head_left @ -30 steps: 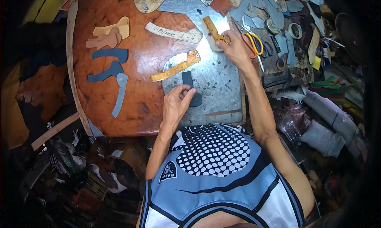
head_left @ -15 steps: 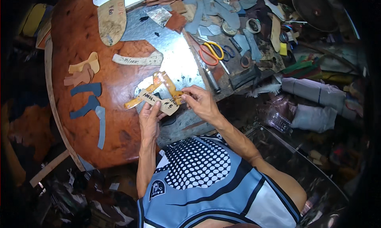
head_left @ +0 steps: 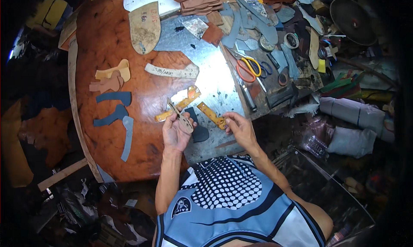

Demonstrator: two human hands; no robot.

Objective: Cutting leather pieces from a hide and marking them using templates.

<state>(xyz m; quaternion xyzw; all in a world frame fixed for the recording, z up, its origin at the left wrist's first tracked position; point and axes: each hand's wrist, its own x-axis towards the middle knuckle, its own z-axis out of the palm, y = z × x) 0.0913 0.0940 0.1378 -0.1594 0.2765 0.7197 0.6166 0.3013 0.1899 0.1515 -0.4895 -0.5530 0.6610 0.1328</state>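
My left hand [head_left: 176, 134] grips a tan card template [head_left: 186, 123], now turned up at an angle, over the near edge of the bench. Between the fingertips of my right hand [head_left: 241, 130] is the near end of a mottled yellow strip [head_left: 210, 114], which slants away to the left. A second yellow piece [head_left: 183, 103], bent at its far end, lies just beyond my left hand. Beside that hand a black cut piece [head_left: 198, 128] rests on the metal sheet [head_left: 215, 77]. A pale curved template [head_left: 172, 71] with handwriting lies farther off.
Blue-grey cut pieces [head_left: 112, 114] and tan cut pieces [head_left: 112, 77] lie on a brown hide [head_left: 142, 156] at left. A large template [head_left: 145, 28] sits at the back. Orange-and-yellow-handled scissors [head_left: 248, 68], a marker [head_left: 248, 97] and leather scraps [head_left: 258, 30] occupy the right side.
My right hand has moved right with one yellow strip, parting it from the other yellow piece. My left hand has tilted the tan template up. The whole view has shifted a little.
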